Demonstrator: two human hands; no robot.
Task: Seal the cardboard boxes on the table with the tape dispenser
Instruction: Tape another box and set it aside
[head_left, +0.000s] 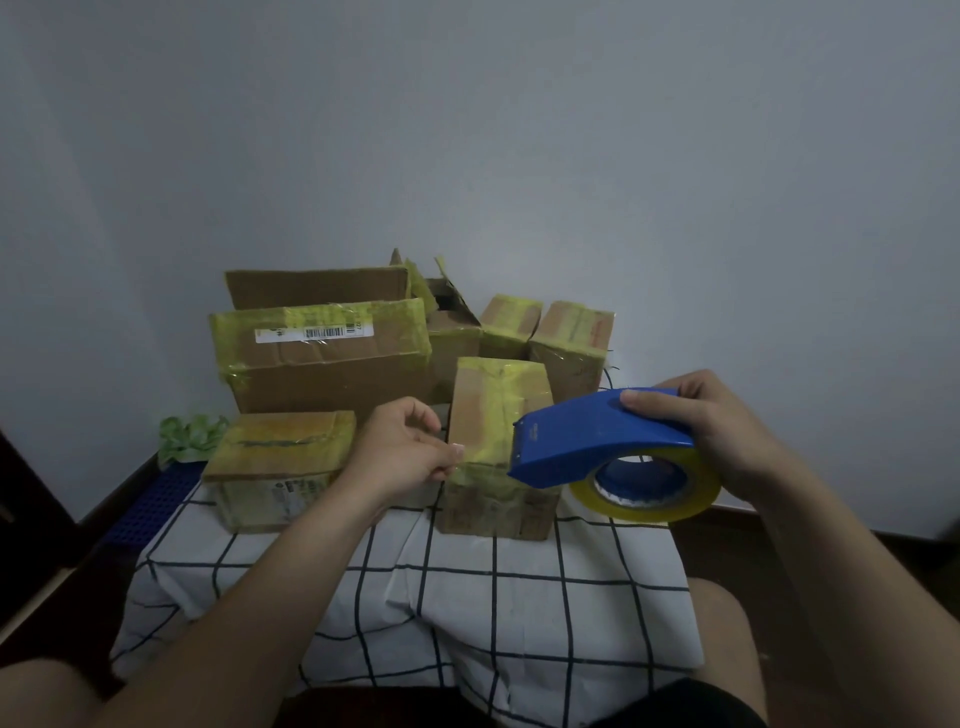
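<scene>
while the right hand (717, 426) grips the blue tape dispenser (592, 436) beside the upright middle box (493, 410), the left hand (405, 452) pinches tape (458, 447) at that box's left edge. the barcode label (306, 332) on the big box (332, 384) is unreadable.

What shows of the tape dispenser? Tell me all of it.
The tape dispenser is a blue plastic shell, curved on top, with a roll of yellowish clear tape on its hub. The right hand grips it from above, in the air, nose toward the front box. The left hand pinches what looks like the tape end.
</scene>
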